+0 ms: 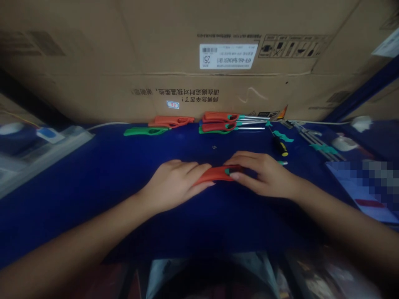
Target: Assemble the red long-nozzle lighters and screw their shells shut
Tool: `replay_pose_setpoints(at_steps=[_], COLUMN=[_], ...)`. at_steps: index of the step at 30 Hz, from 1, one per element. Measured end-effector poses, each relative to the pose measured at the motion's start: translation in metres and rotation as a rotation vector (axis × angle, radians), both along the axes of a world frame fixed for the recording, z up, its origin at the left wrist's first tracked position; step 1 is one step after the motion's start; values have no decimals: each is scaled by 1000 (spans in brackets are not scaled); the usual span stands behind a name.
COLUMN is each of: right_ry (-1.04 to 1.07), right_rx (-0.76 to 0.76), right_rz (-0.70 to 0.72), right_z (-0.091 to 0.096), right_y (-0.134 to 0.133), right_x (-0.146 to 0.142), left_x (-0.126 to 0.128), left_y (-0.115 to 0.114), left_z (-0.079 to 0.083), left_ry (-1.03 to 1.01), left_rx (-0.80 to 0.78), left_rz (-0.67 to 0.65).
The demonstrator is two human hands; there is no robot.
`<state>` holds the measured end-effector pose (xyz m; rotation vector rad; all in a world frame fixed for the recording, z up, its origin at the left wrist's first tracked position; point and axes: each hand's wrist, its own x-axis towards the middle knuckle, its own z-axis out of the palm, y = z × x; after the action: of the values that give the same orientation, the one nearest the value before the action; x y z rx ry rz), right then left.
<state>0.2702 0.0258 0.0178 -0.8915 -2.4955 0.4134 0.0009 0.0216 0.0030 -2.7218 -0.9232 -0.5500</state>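
Above the blue tabletop (pixel 149 232), both my hands are on one orange-red stick lighter (pixel 213 175). My left hand (pixel 174 182) wraps round its handle from the left. The fingers and thumb of my right hand (pixel 263 172) close on its other end, beside a green trigger; that end is partly hidden by the fingers. Behind my hands lies a stack of lighters (pixel 220 126) with metal tubes pointing right. To its left are an orange lighter body (pixel 171 121) and a green lighter body (pixel 146 131), with no tube visible.
A screwdriver (pixel 280 146) with a black and yellow handle lies behind my right hand, near green pieces (pixel 283 136) and loose metal tubes (pixel 318 141). Tiny bits (pixel 214 147) lie mid-table. A cardboard wall (pixel 102 62) closes the back. Clear plastic (pixel 68 145) lies left.
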Motion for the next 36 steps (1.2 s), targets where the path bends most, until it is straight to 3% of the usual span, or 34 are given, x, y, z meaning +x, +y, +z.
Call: replay_pose_setpoints(at_steps=[3,8,17,22,29,36], right_ry=[34,84,-6,5,-55,-203], right_rx=[89,185,111,189,281,317], right_rz=[105,132,-20,-113,-99,-94], right_z=[-3,-13,-13,-13,-13,-16], right_y=[-2,-9,-5,7,2,9], right_x=[-4,-11,-11,1,1,-1], left_x=[2,4,0,-5,-5,0], left_y=[-3,-7,2,8,8,1], left_z=[-2,-4,-4,-1,1,-5], left_ry=[-9,-39,41,-31,-101,-24], left_rx=[-13,-52,-103,-134,-272,-285], left_rz=[-25,-37,38,80,52,99])
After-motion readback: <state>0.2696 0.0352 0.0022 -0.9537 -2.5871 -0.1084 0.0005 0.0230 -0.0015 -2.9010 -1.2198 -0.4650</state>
